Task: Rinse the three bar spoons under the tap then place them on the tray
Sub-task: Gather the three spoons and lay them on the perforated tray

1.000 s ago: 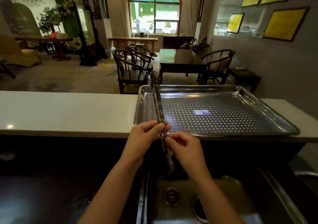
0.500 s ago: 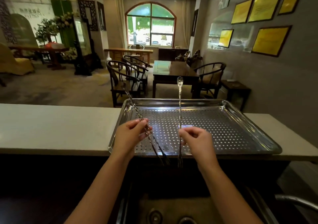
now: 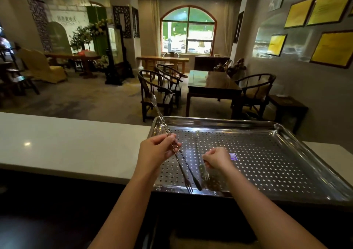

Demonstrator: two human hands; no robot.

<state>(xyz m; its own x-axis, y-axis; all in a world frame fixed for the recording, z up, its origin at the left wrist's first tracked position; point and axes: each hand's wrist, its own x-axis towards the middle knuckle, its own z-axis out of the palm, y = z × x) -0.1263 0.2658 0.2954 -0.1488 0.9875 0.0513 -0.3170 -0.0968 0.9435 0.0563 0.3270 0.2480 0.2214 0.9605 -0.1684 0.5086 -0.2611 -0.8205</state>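
Note:
A perforated steel tray (image 3: 267, 164) rests on the white counter. My left hand (image 3: 157, 153) grips two long twisted-stem bar spoons (image 3: 178, 154) over the tray's left part. They are tilted, with a bowl end up past the far rim and the fork ends low near the front rim. My right hand (image 3: 216, 159) pinches a third bar spoon (image 3: 198, 149), which lies low and nearly flat across the tray floor. Its fork end points towards me. I cannot tell whether it touches the tray.
The white counter (image 3: 72, 145) stretches left of the tray. Below it is a dark work area, with a sliver of the sink (image 3: 172, 239) at the bottom edge. Beyond the counter stand dark chairs (image 3: 156, 92) and a table (image 3: 212, 86).
My right hand has lowered its spoon from upright to nearly flat over the tray. The left hand still holds its two spoons tilted. Both hands are further over the tray.

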